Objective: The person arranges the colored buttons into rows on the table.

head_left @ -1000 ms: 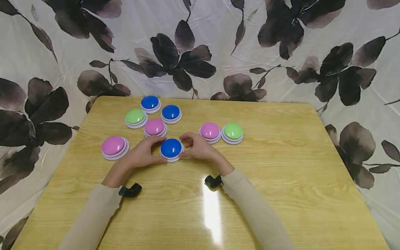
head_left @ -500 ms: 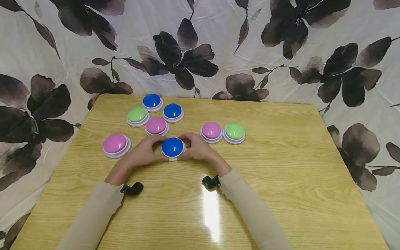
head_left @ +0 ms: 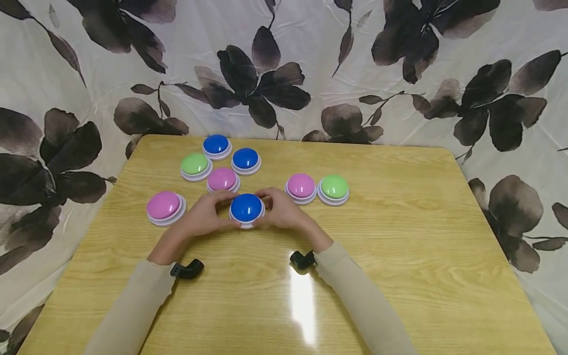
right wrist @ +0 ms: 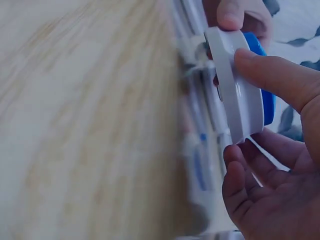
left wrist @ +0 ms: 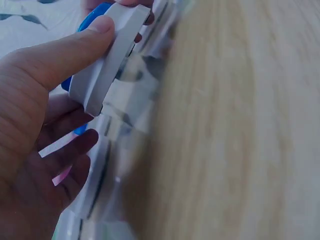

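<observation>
A blue dome push button (head_left: 246, 207) on a round white base is held between both hands near the table's middle. My left hand (head_left: 204, 217) grips its left side, thumb at the near edge and fingers around the far side. From the right, my right hand (head_left: 284, 212) pinches it the same way. In the left wrist view the white base (left wrist: 102, 75) is tilted on edge to the camera, with a gap between its underside and the wood. The right wrist view shows the thumb (right wrist: 270, 75) pressed on the base's side.
Just behind the hands sits a pink button (head_left: 222, 179), with a green button (head_left: 194, 163) and two blue ones (head_left: 245, 159) beyond. Another pink button (head_left: 163, 205) lies left. To the right, a pink (head_left: 301, 186) and a green button (head_left: 335, 187) stand side by side on the wooden table (head_left: 399, 246).
The right hand's fingers have closed onto the blue button's side, and the button now sits slightly higher in the hands. The other buttons keep their places; the head view has shifted slightly.
</observation>
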{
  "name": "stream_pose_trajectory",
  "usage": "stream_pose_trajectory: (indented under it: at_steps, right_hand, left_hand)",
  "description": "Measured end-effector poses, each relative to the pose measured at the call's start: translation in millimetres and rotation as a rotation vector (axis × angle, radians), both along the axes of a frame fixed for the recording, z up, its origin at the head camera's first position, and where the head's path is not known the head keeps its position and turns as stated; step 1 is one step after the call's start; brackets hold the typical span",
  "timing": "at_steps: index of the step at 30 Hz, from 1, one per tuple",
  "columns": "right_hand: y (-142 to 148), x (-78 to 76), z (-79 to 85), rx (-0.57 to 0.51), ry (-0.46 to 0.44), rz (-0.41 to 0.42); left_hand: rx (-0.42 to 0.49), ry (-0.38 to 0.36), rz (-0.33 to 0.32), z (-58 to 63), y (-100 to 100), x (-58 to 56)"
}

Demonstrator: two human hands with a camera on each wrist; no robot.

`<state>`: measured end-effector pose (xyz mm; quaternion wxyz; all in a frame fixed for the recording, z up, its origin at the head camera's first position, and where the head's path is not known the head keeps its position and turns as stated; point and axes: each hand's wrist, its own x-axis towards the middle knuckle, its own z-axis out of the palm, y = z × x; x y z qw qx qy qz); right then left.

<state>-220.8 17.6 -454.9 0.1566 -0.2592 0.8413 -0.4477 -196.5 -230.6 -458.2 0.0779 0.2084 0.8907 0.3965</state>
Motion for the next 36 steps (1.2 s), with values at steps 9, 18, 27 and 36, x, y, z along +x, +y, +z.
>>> stream_pose_trajectory:
  at_steps: [9, 18, 27, 36]
  right_hand:
    - [11, 7.3, 28.1, 0.033, 0.069, -0.030]
    - [45, 5.2, 39.9, 0.010, 0.147, -0.084]
    - [83, 0.8, 50.9, -0.047, 0.141, -0.149]
    - [118, -5.3, 54.6, -0.029, 0.141, -0.224]
  left_hand:
    - [0.028, 0.023, 0.017, 20.9, 12, -2.1]
    - [0.070, 0.046, -0.011, 32.0, 45, -15.2]
    - [0.083, 0.049, -0.074, 47.5, 83, -36.9]
    - [0.092, 0.048, -0.160, 53.2, 120, -57.8]
